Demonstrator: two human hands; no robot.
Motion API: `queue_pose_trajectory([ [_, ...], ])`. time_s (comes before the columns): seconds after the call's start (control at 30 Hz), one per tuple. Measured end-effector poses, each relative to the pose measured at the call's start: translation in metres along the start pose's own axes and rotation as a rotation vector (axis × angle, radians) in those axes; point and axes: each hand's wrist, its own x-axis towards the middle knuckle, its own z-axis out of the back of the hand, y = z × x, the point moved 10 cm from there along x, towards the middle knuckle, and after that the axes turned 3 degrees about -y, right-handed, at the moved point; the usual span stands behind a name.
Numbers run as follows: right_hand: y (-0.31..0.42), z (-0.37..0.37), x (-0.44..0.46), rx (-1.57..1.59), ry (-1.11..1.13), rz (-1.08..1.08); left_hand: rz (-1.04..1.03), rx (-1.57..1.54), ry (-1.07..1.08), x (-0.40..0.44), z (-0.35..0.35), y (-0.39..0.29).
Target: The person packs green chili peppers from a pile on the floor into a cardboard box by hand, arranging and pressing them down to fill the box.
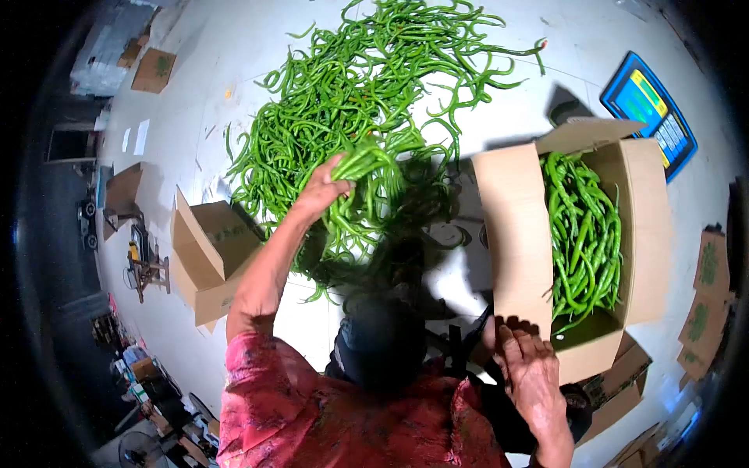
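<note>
A large heap of long green peppers [335,109] lies spread over the pale floor. My left hand [328,189] is closed round a bunch of green peppers [365,165] at the heap's near side; the bunch is slightly blurred. On the right stands an open cardboard box [519,226] partly filled with green peppers [581,234]. Beside its near left corner is my right hand [527,366], fingers bent and close to the box's edge; whether anything is between them is hidden.
An open cardboard box [207,249] stands at the left, near a small wooden stool [148,269]. A blue scale display [649,113] lies beyond the right box. More cardboard boxes [706,304] stand at the far right. A fan [140,450] is at the lower left.
</note>
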Motion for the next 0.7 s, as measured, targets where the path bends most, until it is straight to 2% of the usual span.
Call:
queue_pose_trajectory([
  [0.1, -0.001, 0.001, -0.010, -0.028, -0.088, 0.037, 0.027, -0.081, 0.074, -0.026, 0.013, -0.032],
  [0.13, 0.004, 0.011, -0.009, 0.068, -0.065, -0.013, 0.013, -0.137, 0.047, -0.036, 0.016, -0.047],
  [0.23, -0.001, 0.013, -0.015, 0.096, -0.106, 0.011, -0.008, -0.285, 0.080, -0.058, 0.023, -0.081],
  [0.33, -0.001, 0.027, -0.022, 0.127, -0.231, 0.047, -0.091, -0.393, 0.089, -0.086, 0.018, -0.127],
  [0.4, -0.006, 0.028, -0.026, 0.163, -0.206, 0.045, -0.126, -0.405, 0.163, -0.103, 0.010, -0.156],
  [0.53, -0.013, 0.037, -0.034, 0.317, -0.257, 0.065, -0.245, -0.529, 0.319, -0.140, -0.028, -0.226],
  [0.63, -0.014, 0.051, -0.039, 0.437, -0.380, 0.158, -0.276, -0.527, 0.421, -0.167, -0.067, -0.268],
  [0.7, -0.022, 0.070, -0.045, 0.590, -0.456, 0.084, -0.287, -0.504, 0.493, -0.183, -0.097, -0.287],
])
